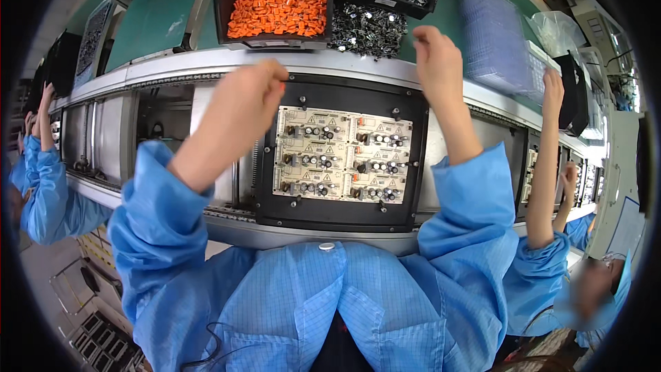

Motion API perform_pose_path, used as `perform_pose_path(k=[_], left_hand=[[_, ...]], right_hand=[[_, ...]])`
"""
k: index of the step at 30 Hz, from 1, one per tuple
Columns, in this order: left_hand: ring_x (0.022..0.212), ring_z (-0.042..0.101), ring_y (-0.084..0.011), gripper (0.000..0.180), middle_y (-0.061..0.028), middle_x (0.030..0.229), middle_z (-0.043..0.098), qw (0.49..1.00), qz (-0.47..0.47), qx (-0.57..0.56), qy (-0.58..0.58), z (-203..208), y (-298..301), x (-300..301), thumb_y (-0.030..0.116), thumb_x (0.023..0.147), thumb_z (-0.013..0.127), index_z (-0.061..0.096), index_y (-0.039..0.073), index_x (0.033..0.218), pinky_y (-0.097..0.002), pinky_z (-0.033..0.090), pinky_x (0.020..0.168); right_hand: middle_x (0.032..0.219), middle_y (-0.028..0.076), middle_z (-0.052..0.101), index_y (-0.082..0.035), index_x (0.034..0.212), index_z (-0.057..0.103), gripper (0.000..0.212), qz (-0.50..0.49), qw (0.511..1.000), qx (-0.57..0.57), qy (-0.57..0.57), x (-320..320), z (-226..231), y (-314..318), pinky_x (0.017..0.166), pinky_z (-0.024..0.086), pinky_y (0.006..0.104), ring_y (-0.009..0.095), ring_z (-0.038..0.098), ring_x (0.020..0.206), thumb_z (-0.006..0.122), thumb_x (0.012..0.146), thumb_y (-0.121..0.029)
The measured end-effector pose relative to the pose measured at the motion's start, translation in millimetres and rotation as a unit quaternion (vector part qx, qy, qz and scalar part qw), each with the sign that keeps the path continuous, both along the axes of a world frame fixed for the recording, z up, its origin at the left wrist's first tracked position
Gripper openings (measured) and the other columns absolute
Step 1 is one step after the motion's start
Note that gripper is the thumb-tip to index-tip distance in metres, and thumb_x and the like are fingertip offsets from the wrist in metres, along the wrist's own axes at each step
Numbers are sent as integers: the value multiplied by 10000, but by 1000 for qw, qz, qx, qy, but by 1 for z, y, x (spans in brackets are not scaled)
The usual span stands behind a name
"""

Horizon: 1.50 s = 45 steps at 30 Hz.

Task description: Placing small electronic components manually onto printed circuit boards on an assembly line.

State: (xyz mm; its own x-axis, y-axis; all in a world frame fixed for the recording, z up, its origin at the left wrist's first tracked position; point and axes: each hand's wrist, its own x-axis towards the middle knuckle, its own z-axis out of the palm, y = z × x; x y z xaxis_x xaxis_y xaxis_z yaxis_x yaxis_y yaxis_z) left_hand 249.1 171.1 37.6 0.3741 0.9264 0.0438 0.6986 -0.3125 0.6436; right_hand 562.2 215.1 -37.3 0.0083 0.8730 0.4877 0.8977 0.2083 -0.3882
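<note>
My left hand [242,107] is closed in a pinch beside the upper left corner of a black carrier frame [344,92]. A bit of orange shows at its fingertips, like the small orange parts [279,0] heaped in a bin beyond. My right hand [441,65] is raised past the frame's upper right corner, near a pile of small black metal-legged components [368,31]. Its fingers are bent together, and whatever they hold is hidden. Within the frame lies a pale circuit board panel [348,155] carrying capacitors and other parts. Orange pieces sit on its right-hand column.
The carrier rests on a conveyor with metal rails [330,62]. Beyond lie a black bin [275,43] and stacked clear plastic trays [492,38] on a green surface. Co-workers in blue sleeves [540,269] work at both sides, one with a raised arm [544,165] close on my right.
</note>
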Motion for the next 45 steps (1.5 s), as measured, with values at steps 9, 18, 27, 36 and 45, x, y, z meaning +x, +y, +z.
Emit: perform_pose_path(k=[9,18,27,36,45], left_hand=[[827,629,-310,120,-152,868,659,997,-37,41,44,-20,-26,2,10,825,686,684,-25,939,-376,521,715],[853,600,-327,107,-160,863,651,992,-68,30,105,-18,-14,14,19,813,685,688,-26,910,-400,500,753],[852,599,-335,87,-157,849,651,991,-82,19,101,-21,-10,19,25,819,684,677,-27,889,-405,493,760],[856,603,-334,77,-149,834,653,986,-125,47,95,-22,-8,9,35,827,686,663,-25,871,-408,490,767],[829,632,-361,109,-173,841,663,991,-109,12,75,-31,-8,9,59,826,686,649,-30,877,-430,503,744]], right_hand=[[904,110,728,-38,1014,674,169,-1,993,-22,120,2,-11,31,698,544,297,200,703,730,692,846,-29],[946,86,696,-25,1017,702,164,5,993,-34,110,6,-2,35,723,542,283,168,688,768,661,859,-15],[997,73,667,-8,1001,724,147,32,987,-24,155,20,19,12,759,524,253,143,645,816,661,869,-3],[962,62,652,-15,1012,720,172,81,969,-28,230,2,50,-38,774,513,252,124,626,865,638,879,56],[933,70,639,11,1002,710,189,156,962,-120,189,-33,66,-100,745,504,274,167,634,859,642,843,89]])
